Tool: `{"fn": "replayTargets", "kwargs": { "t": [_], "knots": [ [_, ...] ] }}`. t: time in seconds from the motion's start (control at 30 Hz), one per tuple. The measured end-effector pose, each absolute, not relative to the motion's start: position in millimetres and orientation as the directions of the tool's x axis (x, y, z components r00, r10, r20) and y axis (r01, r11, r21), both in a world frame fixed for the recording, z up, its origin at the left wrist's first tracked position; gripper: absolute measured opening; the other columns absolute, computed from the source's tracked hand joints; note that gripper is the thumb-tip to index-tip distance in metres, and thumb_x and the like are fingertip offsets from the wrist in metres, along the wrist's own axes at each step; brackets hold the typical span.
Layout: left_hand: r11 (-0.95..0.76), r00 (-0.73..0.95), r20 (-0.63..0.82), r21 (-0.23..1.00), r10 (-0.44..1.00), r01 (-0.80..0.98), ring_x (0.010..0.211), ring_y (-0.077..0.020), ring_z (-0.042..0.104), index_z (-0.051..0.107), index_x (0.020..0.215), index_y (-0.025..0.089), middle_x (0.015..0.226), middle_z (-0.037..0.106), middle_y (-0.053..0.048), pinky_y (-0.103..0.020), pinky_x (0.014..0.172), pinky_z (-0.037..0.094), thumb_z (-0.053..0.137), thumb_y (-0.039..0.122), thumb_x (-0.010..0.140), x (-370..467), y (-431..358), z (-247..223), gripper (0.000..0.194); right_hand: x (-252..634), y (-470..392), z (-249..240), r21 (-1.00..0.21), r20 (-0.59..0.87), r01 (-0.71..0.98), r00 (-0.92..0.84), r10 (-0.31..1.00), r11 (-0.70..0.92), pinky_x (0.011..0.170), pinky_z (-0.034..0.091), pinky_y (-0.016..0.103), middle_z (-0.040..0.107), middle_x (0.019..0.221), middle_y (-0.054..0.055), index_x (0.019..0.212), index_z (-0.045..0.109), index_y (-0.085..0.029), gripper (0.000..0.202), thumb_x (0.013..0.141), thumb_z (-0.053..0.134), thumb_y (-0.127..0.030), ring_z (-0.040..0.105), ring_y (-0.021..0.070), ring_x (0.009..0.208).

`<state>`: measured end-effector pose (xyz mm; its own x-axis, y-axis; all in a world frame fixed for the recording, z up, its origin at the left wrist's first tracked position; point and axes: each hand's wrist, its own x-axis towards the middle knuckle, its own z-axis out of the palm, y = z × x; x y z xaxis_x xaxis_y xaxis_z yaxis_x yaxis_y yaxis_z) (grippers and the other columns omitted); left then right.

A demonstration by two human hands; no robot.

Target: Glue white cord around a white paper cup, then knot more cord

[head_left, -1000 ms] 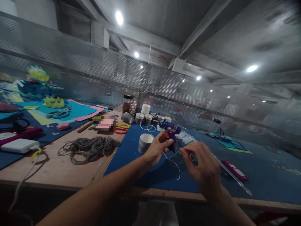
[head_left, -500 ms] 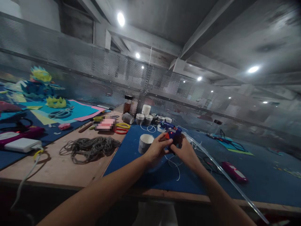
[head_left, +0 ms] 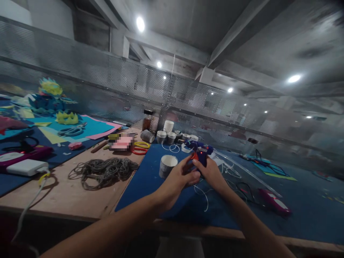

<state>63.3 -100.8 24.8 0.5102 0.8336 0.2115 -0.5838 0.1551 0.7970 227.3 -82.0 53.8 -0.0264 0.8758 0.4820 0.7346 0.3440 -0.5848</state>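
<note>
A blue glue gun [head_left: 203, 150] with an orange trigger and a small red light is held just above the blue mat. My right hand [head_left: 211, 172] is closed round its handle, thumb near the trigger. My left hand [head_left: 180, 177] has its fingers curled against the trigger side of the handle; part of its hold is hidden. From the gun's rear a long clear glue stick [head_left: 251, 172] slants to the right. Left of my hands stands a white-rimmed, grey-wrapped cup [head_left: 168, 165], upright and apart from them. A thin white cord [head_left: 206, 200] lies below the gun.
A tangle of grey cord [head_left: 104, 171] lies on the wooden board, with scissors [head_left: 141, 147] behind. Several small cups [head_left: 171, 137] and a dark-capped jar [head_left: 147, 120] stand by the perforated screen [head_left: 107, 82]. A magenta power strip [head_left: 275, 201] lies right, a white adapter [head_left: 27, 167] left.
The glue gun has shifted slightly right, and its glue stick now points farther away, its end clear of the table's front edge. My left fingers have slid lower and curled more. The view shifted slightly.
</note>
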Motion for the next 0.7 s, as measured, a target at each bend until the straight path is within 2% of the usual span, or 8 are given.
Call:
{"fn": "replayTargets", "kwargs": {
  "t": [0.1, 0.17, 0.23, 0.33, 0.43, 0.53, 0.6, 0.7],
  "knots": [
    [0.127, 0.530, 0.130, 0.898, 0.838, -0.422, 0.118, -0.0299, 0.058, 0.050, 0.133, 0.024, 0.134, 0.057, -0.016, -0.040, 0.090, 0.052, 0.080, 0.021, 0.071, 41, -110, 17, 0.069, 226, -78, 58, -0.623, 0.479, 0.702, -0.005, 0.878, 0.344, 0.082, 0.050, 0.035, 0.073, 0.095, 0.010, 0.102, 0.069, -0.013, 0.038, 0.086, 0.057, -0.045, 0.067, 0.0256, 0.087],
    [0.010, 0.527, 0.126, 0.969, 0.841, -0.248, 0.098, -0.0285, 0.066, 0.060, 0.116, 0.018, 0.107, 0.068, -0.014, -0.039, 0.078, 0.054, 0.076, 0.024, 0.072, 23, -112, 11, 0.047, 224, -76, 61, -0.642, 0.466, 0.683, -0.014, 0.885, 0.349, 0.080, 0.050, 0.033, 0.072, 0.087, 0.008, 0.084, 0.070, -0.014, 0.033, 0.086, 0.055, -0.044, 0.067, 0.0229, 0.081],
    [-0.273, 0.390, 0.261, 0.962, 0.883, -0.028, 0.099, -0.0263, 0.064, 0.062, 0.109, 0.021, 0.103, 0.068, -0.010, -0.038, 0.081, 0.052, 0.070, 0.025, 0.077, 4, -109, 7, 0.033, 222, -75, 64, -0.669, 0.452, 0.644, -0.043, 0.891, 0.371, 0.078, 0.050, 0.031, 0.070, 0.077, 0.007, 0.066, 0.065, -0.016, 0.036, 0.087, 0.054, -0.043, 0.065, 0.0198, 0.074],
    [-0.418, 0.131, 0.398, 0.877, 0.908, 0.236, 0.109, -0.0278, 0.060, 0.056, 0.117, 0.021, 0.120, 0.062, -0.011, -0.044, 0.095, 0.047, 0.071, 0.027, 0.075, -17, -94, 4, 0.045, 219, -70, 63, -0.796, 0.385, 0.481, -0.068, 0.920, 0.369, 0.070, 0.052, 0.030, 0.066, 0.069, 0.003, 0.076, 0.064, -0.016, 0.030, 0.086, 0.056, -0.043, 0.063, 0.0168, 0.062],
    [-0.433, 0.094, 0.427, 0.840, 0.899, 0.327, 0.129, -0.0325, 0.047, 0.048, 0.129, 0.019, 0.138, 0.052, -0.015, -0.048, 0.108, 0.035, 0.078, 0.031, 0.065, -22, -72, -1, 0.072, 218, -61, 59, -0.876, 0.318, 0.353, -0.089, 0.944, 0.328, 0.061, 0.052, 0.029, 0.066, 0.067, 0.001, 0.095, 0.061, -0.015, 0.030, 0.084, 0.060, -0.043, 0.060, 0.0151, 0.054],
    [-0.398, 0.124, 0.379, 0.849, 0.917, 0.347, 0.132, -0.0348, 0.045, 0.043, 0.134, 0.015, 0.138, 0.051, -0.019, -0.049, 0.111, 0.031, 0.083, 0.038, 0.059, -16, -53, -10, 0.089, 220, -53, 56, -0.858, 0.314, 0.400, -0.085, 0.945, 0.321, 0.059, 0.049, 0.027, 0.064, 0.063, 0.000, 0.096, 0.063, -0.015, 0.029, 0.084, 0.060, -0.041, 0.057, 0.0136, 0.052],
    [-0.371, 0.129, 0.348, 0.863, 0.928, 0.342, 0.128, -0.0355, 0.048, 0.042, 0.134, 0.014, 0.135, 0.053, -0.020, -0.049, 0.108, 0.034, 0.084, 0.042, 0.056, -10, -43, -16, 0.093, 222, -49, 54, -0.839, 0.320, 0.439, -0.081, 0.944, 0.323, 0.059, 0.048, 0.026, 0.063, 0.062, -0.001, 0.096, 0.065, -0.014, 0.028, 0.084, 0.059, -0.039, 0.056, 0.0134, 0.053],
    [-0.323, 0.155, 0.287, 0.887, 0.945, 0.329, 0.116, -0.0345, 0.058, 0.045, 0.128, 0.017, 0.123, 0.061, -0.016, -0.047, 0.100, 0.042, 0.083, 0.044, 0.058, -5, -33, -20, 0.084, 226, -44, 51, -0.818, 0.336, 0.460, -0.105, 0.936, 0.345, 0.058, 0.047, 0.026, 0.061, 0.061, 0.000, 0.097, 0.067, -0.015, 0.028, 0.086, 0.057, -0.038, 0.056, 0.0139, 0.054]
  ]
}}
